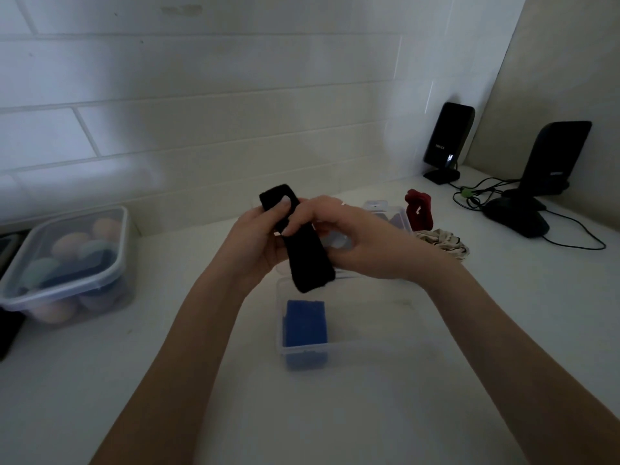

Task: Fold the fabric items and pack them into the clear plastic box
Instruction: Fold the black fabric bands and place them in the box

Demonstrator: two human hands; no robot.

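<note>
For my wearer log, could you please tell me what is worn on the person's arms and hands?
Both forearms are bare, with no sleeves in view. The left hand has no glove or ring showing. The right hand is gloveless too, with a small bright glint at one finger, perhaps a ring.

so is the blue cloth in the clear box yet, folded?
Yes. The blue cloth lies folded into a compact block inside the clear box, at its left end. Both hands hold the black cloth above.

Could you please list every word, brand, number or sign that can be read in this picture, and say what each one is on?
Left speaker: a small pale brand mark low on its front, too blurred to read with confidence.
Right speaker: a faint mark low on its front, too small and dim to read.
Nothing else carries readable text.
</note>
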